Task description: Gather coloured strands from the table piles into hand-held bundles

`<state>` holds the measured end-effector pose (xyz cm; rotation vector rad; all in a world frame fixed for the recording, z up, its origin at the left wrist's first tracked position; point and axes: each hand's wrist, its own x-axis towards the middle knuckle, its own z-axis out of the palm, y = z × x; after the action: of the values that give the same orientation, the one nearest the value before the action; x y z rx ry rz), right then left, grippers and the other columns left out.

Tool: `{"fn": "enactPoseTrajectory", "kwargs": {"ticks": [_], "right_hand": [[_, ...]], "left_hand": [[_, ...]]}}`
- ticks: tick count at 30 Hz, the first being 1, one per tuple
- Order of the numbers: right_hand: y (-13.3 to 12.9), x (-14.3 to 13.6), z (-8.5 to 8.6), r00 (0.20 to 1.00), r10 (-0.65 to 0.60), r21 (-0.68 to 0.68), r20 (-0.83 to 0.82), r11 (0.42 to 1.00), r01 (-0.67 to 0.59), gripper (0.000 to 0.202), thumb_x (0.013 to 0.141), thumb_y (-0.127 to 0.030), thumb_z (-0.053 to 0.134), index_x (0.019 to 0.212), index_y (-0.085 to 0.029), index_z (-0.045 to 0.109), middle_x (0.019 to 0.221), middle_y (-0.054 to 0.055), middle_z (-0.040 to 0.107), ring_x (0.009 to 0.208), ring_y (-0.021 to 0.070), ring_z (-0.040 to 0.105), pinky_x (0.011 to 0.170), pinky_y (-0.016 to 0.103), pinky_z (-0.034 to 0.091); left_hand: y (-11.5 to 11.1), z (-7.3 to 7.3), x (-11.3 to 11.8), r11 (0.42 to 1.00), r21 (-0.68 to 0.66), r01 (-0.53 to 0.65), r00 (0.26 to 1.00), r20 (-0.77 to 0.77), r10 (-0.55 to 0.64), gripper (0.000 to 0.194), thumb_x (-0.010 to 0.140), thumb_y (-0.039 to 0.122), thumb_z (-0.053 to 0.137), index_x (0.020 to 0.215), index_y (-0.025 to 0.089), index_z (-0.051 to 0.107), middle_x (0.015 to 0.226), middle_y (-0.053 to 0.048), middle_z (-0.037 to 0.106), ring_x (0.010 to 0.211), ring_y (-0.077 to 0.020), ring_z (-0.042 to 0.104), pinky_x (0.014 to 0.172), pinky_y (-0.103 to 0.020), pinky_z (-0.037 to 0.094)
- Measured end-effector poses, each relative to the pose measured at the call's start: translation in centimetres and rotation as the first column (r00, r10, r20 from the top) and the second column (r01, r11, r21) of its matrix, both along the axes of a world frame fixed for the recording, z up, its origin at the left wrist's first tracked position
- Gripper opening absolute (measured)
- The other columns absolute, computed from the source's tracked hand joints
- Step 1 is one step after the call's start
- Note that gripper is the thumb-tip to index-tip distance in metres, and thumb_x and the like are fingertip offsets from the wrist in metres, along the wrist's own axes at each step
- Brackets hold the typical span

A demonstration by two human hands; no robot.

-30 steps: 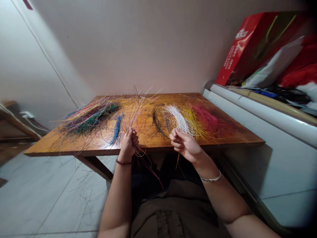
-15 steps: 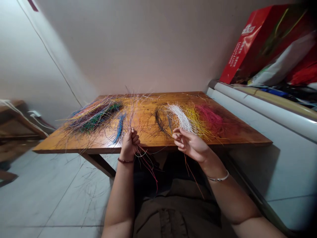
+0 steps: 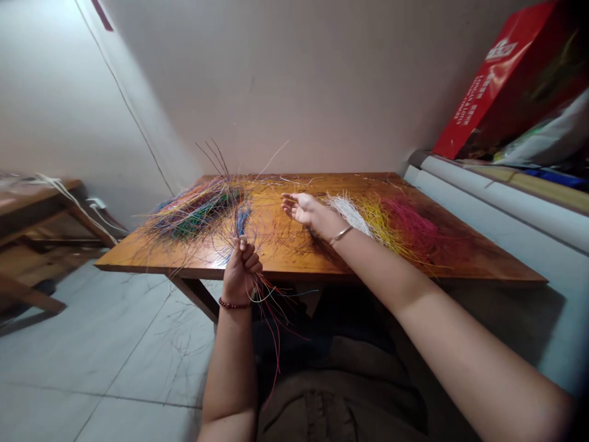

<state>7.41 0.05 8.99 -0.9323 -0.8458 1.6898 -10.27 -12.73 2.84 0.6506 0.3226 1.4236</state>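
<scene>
Left hand (image 3: 242, 267) grips strands (image 3: 264, 286) — right hand (image 3: 300, 209) (unclenched).

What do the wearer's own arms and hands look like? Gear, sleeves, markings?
Both are bare: no gloves or sleeves show. The left hand has a bracelet of small, round, dark red beads at its wrist. The right hand has a thin, shiny metallic bangle at its wrist.
</scene>
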Motion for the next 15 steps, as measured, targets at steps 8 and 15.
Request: {"fn": "enactPoseTrajectory", "kwargs": {"ticks": [8, 15], "right_hand": [[3.9, -2.8, -4.5, 0.956, -0.071, 0.075, 0.285, 0.996, 0.051, 0.016, 0.088, -0.022, 0.040, 0.099, -0.017, 0.050, 0.096, 0.008, 0.058, 0.089, 0.0156, 0.057, 0.082, 0.030, 0.044], [1.8, 0.6, -3.8, 0.769, -0.252, 0.528, 0.588, 0.840, -0.128, 0.038, 0.077, -0.017, 0.051, 0.116, -0.013, 0.054, 0.129, 0.012, 0.046, 0.120, 0.0215, 0.039, 0.103, 0.037, 0.027]], "left_hand": [[0.7, -0.7, -0.1, 1.000, -0.010, 0.009, 0.997, -0.076, -0.009, 0.025, 0.078, 0.036, 0.059, 0.071, 0.018, 0.043, 0.053, 0.008, 0.018, 0.036, -0.0021, 0.013, 0.031, -0.012, 0.012], [3.0, -1.4, 1.8, 0.993, -0.064, -0.099, 0.969, -0.232, 0.082, 0.035, 0.070, 0.039, 0.066, 0.067, 0.017, 0.040, 0.051, 0.010, 0.021, 0.034, -0.0002, 0.015, 0.030, -0.012, 0.010]]}}
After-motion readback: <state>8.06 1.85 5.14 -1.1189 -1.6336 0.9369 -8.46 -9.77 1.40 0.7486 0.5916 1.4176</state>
